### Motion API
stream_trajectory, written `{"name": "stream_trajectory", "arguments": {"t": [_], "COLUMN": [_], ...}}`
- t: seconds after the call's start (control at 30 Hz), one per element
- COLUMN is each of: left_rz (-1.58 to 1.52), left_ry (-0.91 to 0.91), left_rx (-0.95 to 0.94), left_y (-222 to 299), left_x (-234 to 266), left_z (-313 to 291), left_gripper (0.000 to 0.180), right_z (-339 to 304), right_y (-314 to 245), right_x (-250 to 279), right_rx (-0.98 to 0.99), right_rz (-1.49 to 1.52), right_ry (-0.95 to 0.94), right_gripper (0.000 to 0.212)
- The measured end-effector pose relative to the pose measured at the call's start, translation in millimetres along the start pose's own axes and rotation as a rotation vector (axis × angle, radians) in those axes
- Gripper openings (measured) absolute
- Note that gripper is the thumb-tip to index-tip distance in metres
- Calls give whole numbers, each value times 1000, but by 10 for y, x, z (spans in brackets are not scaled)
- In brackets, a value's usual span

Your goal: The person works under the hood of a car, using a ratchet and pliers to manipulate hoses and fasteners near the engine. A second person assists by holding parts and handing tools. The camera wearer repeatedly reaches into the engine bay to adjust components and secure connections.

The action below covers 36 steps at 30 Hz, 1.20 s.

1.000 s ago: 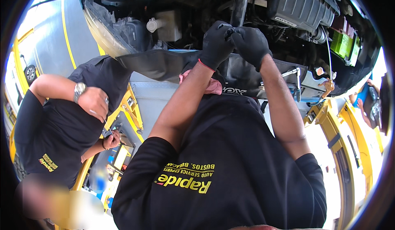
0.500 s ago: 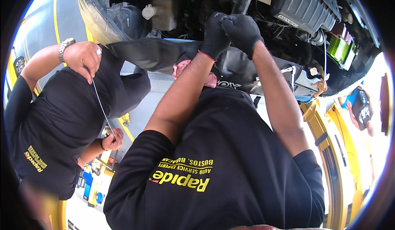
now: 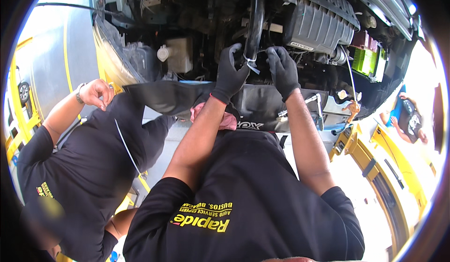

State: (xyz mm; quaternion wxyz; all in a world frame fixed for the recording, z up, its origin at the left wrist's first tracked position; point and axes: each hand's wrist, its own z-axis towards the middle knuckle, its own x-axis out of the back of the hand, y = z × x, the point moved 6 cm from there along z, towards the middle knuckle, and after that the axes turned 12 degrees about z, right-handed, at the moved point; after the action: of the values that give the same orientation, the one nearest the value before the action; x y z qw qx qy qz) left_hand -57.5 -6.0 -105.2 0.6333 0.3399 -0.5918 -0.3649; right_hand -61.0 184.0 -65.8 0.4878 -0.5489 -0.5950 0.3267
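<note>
A dark, shiny tube comes down from the engine bay between my two hands, both in black gloves. Around its lower end runs a pale cable tie with a short end sticking out. My left hand is beside the tube on the left, fingers apart from the thumb, the thumb close to the tie. On the other side, my right hand has its thumb and fingers drawn together; a thin pale line shows at the fingertips, too small to name surely.
A black air filter box and a green-sided battery lie to the right, a whitish reservoir to the left. A dark cover drapes the front edge, with a pink rag. A co-worker's hand is at left near another long tie.
My hands were closed together at the tube; they have moved apart, showing the tie. The co-worker's upper hand has come away from the long tie's upper end. The engine bay has shifted in view.
</note>
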Motion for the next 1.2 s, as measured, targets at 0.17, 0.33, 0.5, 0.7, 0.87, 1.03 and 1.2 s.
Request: {"name": "stream_trajectory", "arguments": {"t": [0.17,0.33,0.5,0.7,0.87,1.03,1.2], "left_rz": [160,95,102,206,207,433,595], "left_ry": [-276,-325,-329,-340,-302,-266,-238], "left_rx": [25,33,19,7,1,-110,-216], "left_y": [-128,-51,-70,34,51,210,192], "left_x": [-257,-208,-212,-201,-175,-52,268], "left_z": [20,61,67,77,67,-123,-546], "left_gripper": [80,78,79,78,81,88,82], "right_z": [-193,-549,-586,-643,-592,-164,-16], "right_y": [202,296,421,457,283,147,294], "right_x": [231,343,343,411,1000,1643,1689], "right_rx": [101,166,213,184,412,470,233], "right_rz": [-233,-360,-346,-308,-185,-549,-540], "right_ry": [-56,-48,-35,-15,455,586,509], "right_gripper": [27,23,23,22,23,36,38]}}
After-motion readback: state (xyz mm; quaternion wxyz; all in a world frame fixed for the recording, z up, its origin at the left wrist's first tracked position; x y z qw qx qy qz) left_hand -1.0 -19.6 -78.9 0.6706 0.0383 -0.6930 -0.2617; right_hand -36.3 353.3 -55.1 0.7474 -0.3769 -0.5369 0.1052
